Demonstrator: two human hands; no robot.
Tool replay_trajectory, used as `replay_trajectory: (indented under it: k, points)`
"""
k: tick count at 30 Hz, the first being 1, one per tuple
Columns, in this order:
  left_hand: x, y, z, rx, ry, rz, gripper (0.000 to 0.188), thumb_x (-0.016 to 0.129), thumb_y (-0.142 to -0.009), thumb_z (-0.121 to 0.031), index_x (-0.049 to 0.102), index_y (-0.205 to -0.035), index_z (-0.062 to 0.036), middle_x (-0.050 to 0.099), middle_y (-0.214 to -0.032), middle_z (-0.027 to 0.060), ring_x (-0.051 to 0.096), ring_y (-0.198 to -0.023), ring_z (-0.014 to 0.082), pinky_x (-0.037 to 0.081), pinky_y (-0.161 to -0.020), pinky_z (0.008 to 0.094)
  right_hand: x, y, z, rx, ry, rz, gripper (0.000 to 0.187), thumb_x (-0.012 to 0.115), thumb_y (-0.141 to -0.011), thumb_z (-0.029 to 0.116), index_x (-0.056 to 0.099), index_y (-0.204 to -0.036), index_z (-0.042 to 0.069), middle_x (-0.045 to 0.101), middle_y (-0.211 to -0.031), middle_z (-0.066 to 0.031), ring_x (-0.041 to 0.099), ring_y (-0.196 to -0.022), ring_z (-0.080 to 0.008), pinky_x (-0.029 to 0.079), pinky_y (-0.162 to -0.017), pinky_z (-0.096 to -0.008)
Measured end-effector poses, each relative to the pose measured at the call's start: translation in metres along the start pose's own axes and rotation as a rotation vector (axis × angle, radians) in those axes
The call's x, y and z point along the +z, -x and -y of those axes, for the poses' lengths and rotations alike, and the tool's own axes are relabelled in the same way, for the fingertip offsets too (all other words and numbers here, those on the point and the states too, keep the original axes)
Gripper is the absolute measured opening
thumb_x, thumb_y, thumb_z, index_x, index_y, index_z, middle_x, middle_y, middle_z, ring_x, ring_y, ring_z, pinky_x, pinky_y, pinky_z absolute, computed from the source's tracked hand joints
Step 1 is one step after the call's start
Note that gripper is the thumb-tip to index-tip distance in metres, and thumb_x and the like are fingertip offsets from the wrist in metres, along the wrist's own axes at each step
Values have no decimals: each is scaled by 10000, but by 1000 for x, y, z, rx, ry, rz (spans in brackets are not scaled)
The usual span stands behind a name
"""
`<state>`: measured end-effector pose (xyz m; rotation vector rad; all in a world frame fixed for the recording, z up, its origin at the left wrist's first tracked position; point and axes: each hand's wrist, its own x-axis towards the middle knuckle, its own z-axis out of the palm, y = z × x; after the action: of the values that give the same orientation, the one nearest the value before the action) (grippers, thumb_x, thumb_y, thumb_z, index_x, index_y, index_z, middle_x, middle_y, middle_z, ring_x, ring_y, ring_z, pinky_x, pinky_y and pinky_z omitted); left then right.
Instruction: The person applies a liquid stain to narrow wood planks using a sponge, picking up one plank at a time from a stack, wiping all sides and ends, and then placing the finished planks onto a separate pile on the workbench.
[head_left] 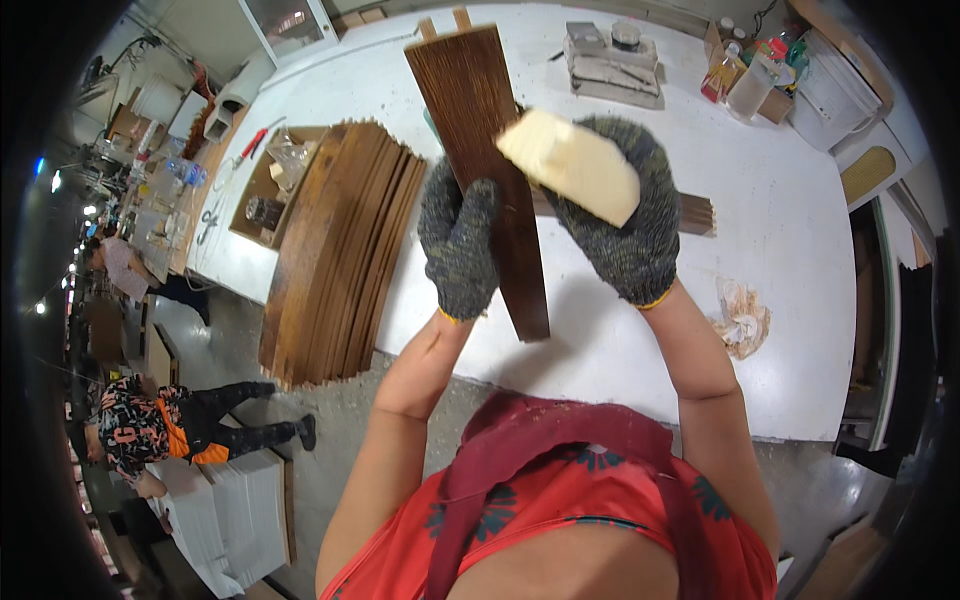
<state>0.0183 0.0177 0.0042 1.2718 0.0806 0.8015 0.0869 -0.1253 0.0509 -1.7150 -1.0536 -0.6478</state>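
My left hand [459,240], in a dark grey knit glove, is closed on the edge of a dark brown wooden board [490,130]. The board is held up at a tilt over the table, with two pale tenons at its far end. In my right hand [640,220], gloved the same way, is a pale cream block [572,165] with slanted ends; whether it is foam or wood I cannot tell. The block lies close beside the board's right edge. Beneath my right hand, partly hidden, a brown wooden strip [697,214] rests on the table.
A stack of brown boards [335,260] stands at the table's left edge, beside a cardboard box [262,195]. On the white table [620,350] lie red-handled pliers [254,143], a grey block stack [612,70] and a stained crumpled cloth [741,318]. Bottles [720,75] stand far right. People work at left.
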Motion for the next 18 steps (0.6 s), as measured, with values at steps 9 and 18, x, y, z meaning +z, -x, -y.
replay_trajectory:
  k: [9, 18]
  points:
    - [-13, -22, 2, -31, 71, -33, 257, 538, -869, -135, 520, -1096, -16, 582, -955, 51, 543, -849, 137, 446, -769, 283, 34, 162, -23, 235, -106, 296, 411, 677, -649, 112, 533, -1030, 55, 559, -953, -134, 526, -906, -327, 423, -808, -402]
    - [-51, -2, 47, -38, -276, -84, 271, 553, -876, -156, 533, -1098, -2, 579, -1003, 64, 537, -899, 149, 440, -804, 276, 48, 205, -36, 287, -108, 347, 323, 643, -679, 61, 577, -995, 81, 567, -1010, -94, 532, -906, -293, 442, -795, -382]
